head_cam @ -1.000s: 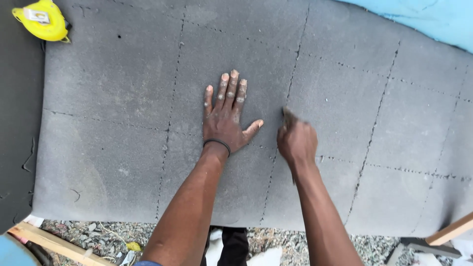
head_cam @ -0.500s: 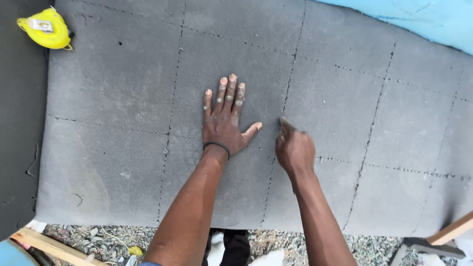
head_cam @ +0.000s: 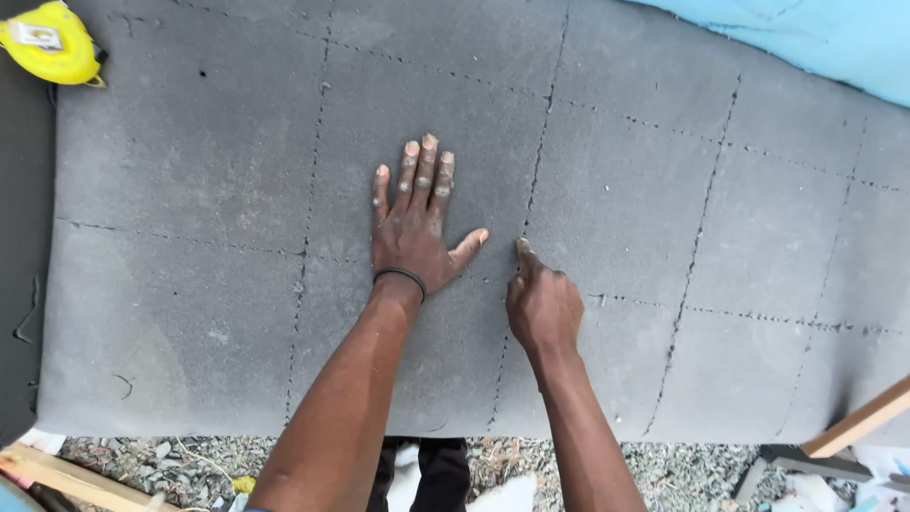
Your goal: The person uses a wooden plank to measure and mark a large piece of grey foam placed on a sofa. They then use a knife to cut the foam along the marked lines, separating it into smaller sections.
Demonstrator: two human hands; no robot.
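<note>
A wide grey foam sheet lies flat under both hands, filling most of the view, with its near edge just behind the person's wrists and forearms. The left hand rests palm-down on it, fingers stretched straight and slightly apart, thumb splayed toward the right. A dark band circles that wrist. The right hand sits just beside the left thumb, curled into a loose fist with the forefinger and thumb pinched together at a dotted line; whether they grip a small tool or blade cannot be told.

The sheet looks soft and light, with a fine, matte, grainy surface that should give good friction under a flat palm. It seems to sag a little at its near edge, so it would likely flop if lifted by one corner; taking it along an edge with both hands well apart would suit it better. Rows of small perforations cross it in a grid, running ahead of the right fingers and off to both sides, and the foam would probably tear along these.

Far left of the left fingers lies a yellow tape measure. Beyond the right fingers, pale blue sheeting overlaps the foam's far corner. Behind the wrists are gravel and a wooden batten.
</note>
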